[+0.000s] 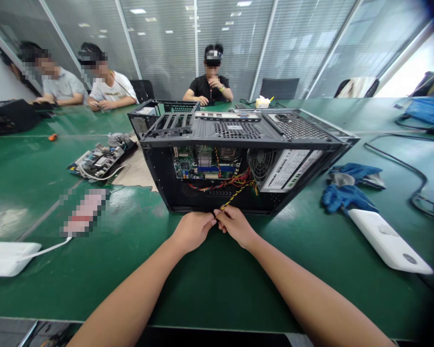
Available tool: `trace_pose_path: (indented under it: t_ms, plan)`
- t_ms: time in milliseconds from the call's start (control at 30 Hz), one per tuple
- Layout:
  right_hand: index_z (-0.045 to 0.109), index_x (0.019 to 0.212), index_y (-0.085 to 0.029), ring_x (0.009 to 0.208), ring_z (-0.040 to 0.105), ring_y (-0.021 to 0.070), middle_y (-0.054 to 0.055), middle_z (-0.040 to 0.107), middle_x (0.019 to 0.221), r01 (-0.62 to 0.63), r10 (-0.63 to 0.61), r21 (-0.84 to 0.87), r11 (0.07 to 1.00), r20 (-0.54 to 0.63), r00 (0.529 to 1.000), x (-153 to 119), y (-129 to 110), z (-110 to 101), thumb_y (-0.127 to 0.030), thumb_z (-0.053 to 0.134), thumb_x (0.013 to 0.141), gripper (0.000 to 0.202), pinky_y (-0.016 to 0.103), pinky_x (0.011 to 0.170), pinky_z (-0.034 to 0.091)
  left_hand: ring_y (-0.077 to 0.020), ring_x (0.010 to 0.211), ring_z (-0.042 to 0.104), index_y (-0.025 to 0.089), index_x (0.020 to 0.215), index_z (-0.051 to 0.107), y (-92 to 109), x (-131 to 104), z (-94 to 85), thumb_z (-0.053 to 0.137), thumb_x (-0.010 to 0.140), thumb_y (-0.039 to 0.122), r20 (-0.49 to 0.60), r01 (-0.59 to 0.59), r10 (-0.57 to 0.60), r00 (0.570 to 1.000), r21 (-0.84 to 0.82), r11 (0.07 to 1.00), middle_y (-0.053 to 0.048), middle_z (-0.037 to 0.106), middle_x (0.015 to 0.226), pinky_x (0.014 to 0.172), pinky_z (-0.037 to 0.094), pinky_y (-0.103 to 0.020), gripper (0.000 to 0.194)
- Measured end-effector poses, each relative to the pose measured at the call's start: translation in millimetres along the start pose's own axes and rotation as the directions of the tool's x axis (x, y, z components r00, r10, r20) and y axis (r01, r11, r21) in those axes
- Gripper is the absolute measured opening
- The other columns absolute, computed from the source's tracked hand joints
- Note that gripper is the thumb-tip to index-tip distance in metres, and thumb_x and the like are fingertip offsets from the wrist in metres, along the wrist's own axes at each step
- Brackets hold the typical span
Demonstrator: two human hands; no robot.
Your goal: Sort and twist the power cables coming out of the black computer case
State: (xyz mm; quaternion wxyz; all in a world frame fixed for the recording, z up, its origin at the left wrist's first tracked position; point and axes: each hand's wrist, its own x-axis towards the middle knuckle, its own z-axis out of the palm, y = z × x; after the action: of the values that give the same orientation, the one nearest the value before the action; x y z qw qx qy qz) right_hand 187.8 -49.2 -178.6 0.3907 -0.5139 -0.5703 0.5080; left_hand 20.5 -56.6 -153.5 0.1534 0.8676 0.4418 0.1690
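Note:
An open black computer case [210,140] lies on the green table, its open side toward me. Inside are a motherboard [206,163] and a power supply [289,168] with a fan and a white label. From the power supply a twisted yellow-and-black cable [235,196] runs out over the case's near edge. My right hand [235,225] pinches this cable close to its end. Meeting it fingertip to fingertip, my left hand [195,230] is closed at the same cable end. The very end of the cable is hidden by my fingers.
Blue work gloves [350,193] and a white power bank [388,241] lie at right. To the left are a circuit board [101,159] on cardboard, a pixelated pink object [85,212] and a white device [10,258]. Several people sit across the table [217,289].

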Motion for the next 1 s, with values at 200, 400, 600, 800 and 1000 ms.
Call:
trace_pose_path:
  t_ms: [200,400,600,800,1000]
  plan:
    - [0.049,0.067,-0.02,0.044,0.049,0.0104,-0.004,0.052,0.05,0.003,-0.003,0.002,1.0,-0.004,1.0,0.3,2.0,0.1,-0.046,0.054,0.085,0.032,0.024,0.045,0.039,-0.0161,0.071,0.059,0.019,0.08,0.063,-0.9,-1.0,1.4,0.049,0.093,0.026,-0.044,0.019,-0.019,0.999,0.003,1.0,-0.002,0.062,0.073,0.068,0.043,-0.027,0.02]
    - [0.048,0.066,-0.02,0.044,0.05,0.0104,-0.004,0.052,0.05,0.005,-0.005,0.02,1.0,-0.007,1.0,-0.1,0.5,1.0,-0.045,0.055,0.085,0.031,0.024,0.046,0.04,-0.0157,0.073,0.055,0.019,0.081,0.06,-0.5,-0.4,2.3,0.059,0.086,0.024,-0.13,0.039,-0.042,0.991,-0.027,0.999,-0.001,0.059,0.076,0.067,0.042,-0.027,0.007]
    - [0.049,0.066,-0.02,0.044,0.05,0.0102,-0.004,0.052,0.051,0.008,-0.008,0.012,1.0,0.003,1.0,-0.2,0.1,0.4,-0.045,0.054,0.085,0.032,0.024,0.047,0.039,-0.0152,0.072,0.054,0.019,0.079,0.059,-0.4,-0.7,1.7,0.061,0.084,0.02,-0.163,0.054,-0.064,0.985,-0.064,0.996,-0.001,0.058,0.076,0.066,0.042,-0.026,0.006]
    - [0.049,0.065,-0.019,0.044,0.05,0.01,-0.004,0.052,0.051,0.007,-0.007,-0.013,1.0,0.007,1.0,-0.1,0.2,0.4,-0.043,0.053,0.086,0.032,0.024,0.046,0.039,-0.0155,0.073,0.054,0.018,0.078,0.059,2.1,-0.3,1.4,0.054,0.088,0.018,-0.134,0.037,-0.042,0.99,-0.04,0.999,-0.002,0.058,0.076,0.067,0.042,-0.027,0.011]
    - [0.049,0.065,-0.02,0.045,0.05,0.01,-0.003,0.052,0.052,0.01,-0.01,-0.013,1.0,0.008,1.0,-0.1,0.6,0.1,-0.045,0.053,0.086,0.033,0.024,0.047,0.039,-0.0156,0.073,0.055,0.018,0.08,0.058,2.1,-1.1,1.5,0.051,0.09,0.019,-0.127,0.031,-0.032,0.991,-0.009,0.999,-0.002,0.057,0.077,0.068,0.042,-0.027,0.013]
